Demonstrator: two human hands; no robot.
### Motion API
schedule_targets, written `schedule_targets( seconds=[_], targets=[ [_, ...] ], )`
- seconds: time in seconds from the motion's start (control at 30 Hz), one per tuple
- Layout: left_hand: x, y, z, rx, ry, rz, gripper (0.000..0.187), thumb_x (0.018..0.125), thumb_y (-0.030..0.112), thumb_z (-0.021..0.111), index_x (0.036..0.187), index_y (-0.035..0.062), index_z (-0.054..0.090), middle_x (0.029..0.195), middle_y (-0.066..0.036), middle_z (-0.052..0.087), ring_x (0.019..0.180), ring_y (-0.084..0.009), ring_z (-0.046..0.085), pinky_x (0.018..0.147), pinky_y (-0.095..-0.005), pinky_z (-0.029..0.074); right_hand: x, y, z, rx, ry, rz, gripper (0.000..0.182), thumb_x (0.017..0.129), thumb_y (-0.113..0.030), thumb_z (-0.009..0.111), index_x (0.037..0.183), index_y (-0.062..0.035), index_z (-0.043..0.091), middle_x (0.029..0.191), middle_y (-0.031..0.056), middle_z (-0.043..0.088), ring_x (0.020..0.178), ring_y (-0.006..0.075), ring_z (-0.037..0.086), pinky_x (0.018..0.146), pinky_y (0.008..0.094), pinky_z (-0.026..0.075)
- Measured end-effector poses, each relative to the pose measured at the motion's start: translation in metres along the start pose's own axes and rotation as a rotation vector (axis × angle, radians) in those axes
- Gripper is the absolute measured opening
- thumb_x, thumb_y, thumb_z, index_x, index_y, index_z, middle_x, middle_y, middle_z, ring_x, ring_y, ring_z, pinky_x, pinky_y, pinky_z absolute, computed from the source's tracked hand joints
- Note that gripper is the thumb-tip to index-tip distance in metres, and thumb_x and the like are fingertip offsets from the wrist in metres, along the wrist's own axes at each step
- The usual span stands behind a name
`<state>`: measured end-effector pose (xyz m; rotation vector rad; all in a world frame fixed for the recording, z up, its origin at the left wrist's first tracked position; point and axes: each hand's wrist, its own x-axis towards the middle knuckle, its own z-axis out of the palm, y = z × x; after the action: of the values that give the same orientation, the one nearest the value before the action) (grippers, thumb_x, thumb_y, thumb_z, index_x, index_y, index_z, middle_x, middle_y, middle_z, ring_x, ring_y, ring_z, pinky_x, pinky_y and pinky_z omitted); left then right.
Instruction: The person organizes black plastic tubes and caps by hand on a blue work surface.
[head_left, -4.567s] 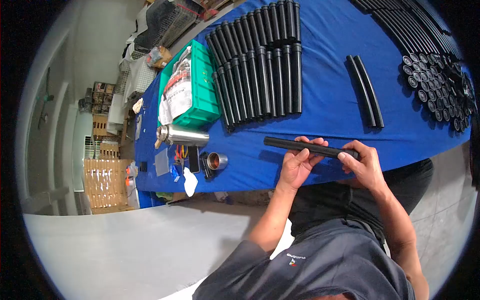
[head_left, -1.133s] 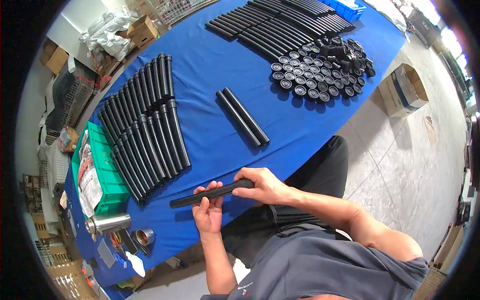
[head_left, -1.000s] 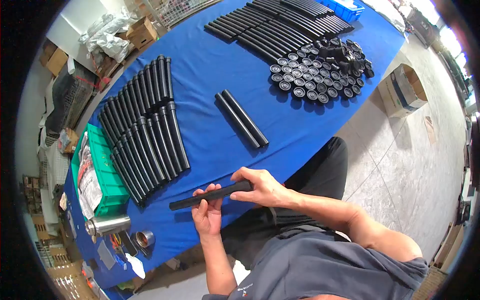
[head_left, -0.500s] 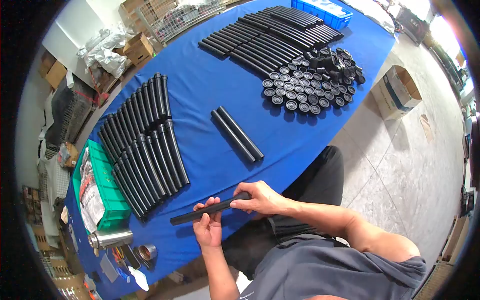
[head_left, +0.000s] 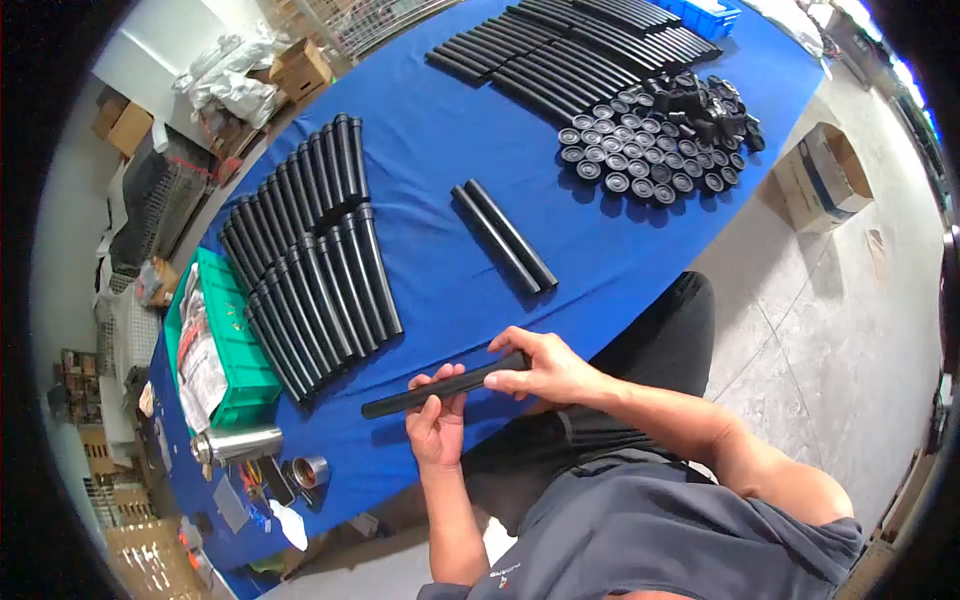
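Note:
Between my two hands is a black tube (head_left: 400,402), held slantwise over the front edge of the blue-covered table. My left hand (head_left: 438,415) grips the tube near its middle, thumb on the near side and fingers behind. My right hand (head_left: 545,370) is wrapped round the right end; a dark cap seems to be there, mostly hidden by the fingers. Beyond my hands, two loose black tubes (head_left: 505,238) lie side by side on the cloth.
Capped tubes (head_left: 320,270) lie in two rows at the left, beside a green crate (head_left: 240,350). Round black caps (head_left: 640,150) are massed at the far right, near rows of plain tubes (head_left: 560,60). A steel flask (head_left: 240,445) and tape roll (head_left: 308,472) lie front left.
The whole view has shifted, so the table and my hands appear displaced to the right and up. My hands keep hold of the tube in nearly the same pose.

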<state>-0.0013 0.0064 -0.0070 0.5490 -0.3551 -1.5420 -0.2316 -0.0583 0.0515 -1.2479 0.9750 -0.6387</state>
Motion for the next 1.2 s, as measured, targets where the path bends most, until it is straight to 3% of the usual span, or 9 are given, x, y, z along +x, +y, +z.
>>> schedule_targets(
  seconds=[0.13,0.2,0.4,0.57,0.67,0.73,0.9,1.07,1.2],
  targets=[
    [0.001,-0.001,0.006,-0.012,-0.035,0.016,0.034,0.089,0.006,0.070,0.121,0.0026,0.059,0.133,-0.023,0.059,0.131,-0.0411,0.051,0.112,-0.0556,0.041,0.002,0.010,0.001,0.149,-0.023,-0.098,0.030,0.091,-0.022,0.074,0.106,0.0017,0.063,0.081,0.0053,0.066,0.069,0.0111,0.064,0.060,0.0287,0.054],
    [-0.005,0.001,0.006,-0.115,-0.002,0.052,0.032,0.090,0.008,0.069,0.120,0.0048,0.059,0.131,-0.025,0.059,0.130,-0.0413,0.053,0.112,-0.0560,0.042,-0.003,0.002,-0.013,0.147,-0.017,0.035,0.026,0.089,-0.018,0.075,0.106,-0.0014,0.064,0.081,0.0029,0.064,0.068,0.0100,0.061,0.059,0.0267,0.052],
    [-0.027,0.029,-0.001,0.160,-0.076,-0.124,0.087,0.083,0.046,0.076,0.139,-0.0116,0.043,0.134,-0.033,0.054,0.121,-0.0536,0.054,0.095,-0.0536,0.056,-0.004,-0.024,-0.063,0.159,-0.020,-0.051,0.030,0.083,-0.010,0.078,0.103,-0.0025,0.056,0.079,0.0030,0.062,0.065,0.0094,0.058,0.057,0.0257,0.046],
    [-0.027,0.031,0.035,0.340,-0.119,-0.349,0.085,0.076,0.031,0.084,0.139,-0.0105,0.045,0.123,-0.029,0.063,0.101,-0.0446,0.069,0.080,-0.0462,0.062,0.019,-0.041,-0.088,0.274,-0.140,-0.090,0.039,0.080,-0.008,0.077,0.112,0.0003,0.057,0.082,0.0053,0.063,0.067,0.0138,0.062,0.061,0.0287,0.051],
    [-0.011,0.017,0.072,0.689,-0.025,-0.342,0.062,0.080,0.009,0.077,0.134,-0.0078,0.051,0.108,-0.022,0.066,0.085,-0.0314,0.070,0.072,-0.0378,0.060,0.038,-0.054,-0.080,0.251,-0.210,-0.139,0.046,0.081,-0.010,0.078,0.119,0.0018,0.055,0.083,0.0073,0.063,0.067,0.0146,0.063,0.061,0.0293,0.053],
    [0.000,0.007,0.095,0.812,0.081,-0.262,0.045,0.082,0.002,0.075,0.122,-0.0048,0.056,0.094,-0.011,0.063,0.071,-0.0150,0.060,0.060,-0.0283,0.048,0.051,-0.068,-0.073,0.079,-0.196,-0.215,0.051,0.080,-0.012,0.079,0.122,0.0033,0.054,0.084,0.0085,0.064,0.067,0.0149,0.064,0.061,0.0288,0.054],
    [0.029,0.039,0.103,1.065,0.244,0.023,0.034,0.087,0.011,0.075,0.115,-0.0025,0.062,0.087,-0.002,0.064,0.073,-0.0089,0.060,0.064,-0.0249,0.050,0.142,-0.070,-0.112,-0.090,0.290,-0.394,0.045,0.088,-0.028,0.074,0.120,0.0006,0.060,0.082,0.0069,0.066,0.064,0.0116,0.060,0.054,0.0269,0.049],
    [0.121,0.137,0.065,1.548,0.423,0.498,0.044,0.080,0.018,0.080,0.115,-0.0061,0.067,0.101,-0.008,0.069,0.093,-0.0165,0.064,0.087,-0.0308,0.051,0.209,-0.022,-0.137,-0.310,0.514,-0.466,0.031,0.093,-0.023,0.069,0.113,-0.0006,0.064,0.071,0.0044,0.062,0.061,0.0089,0.055,0.055,0.0285,0.045],
    [0.213,0.217,0.042,1.770,0.583,0.520,0.049,0.080,0.022,0.079,0.117,-0.0083,0.067,0.105,-0.016,0.073,0.095,-0.0205,0.068,0.088,-0.0325,0.052,0.217,-0.005,-0.137,-0.279,0.514,-0.460,0.024,0.094,-0.019,0.067,0.110,-0.0017,0.065,0.065,0.0036,0.057,0.059,0.0083,0.051,0.055,0.0280,0.043]
  ],
)
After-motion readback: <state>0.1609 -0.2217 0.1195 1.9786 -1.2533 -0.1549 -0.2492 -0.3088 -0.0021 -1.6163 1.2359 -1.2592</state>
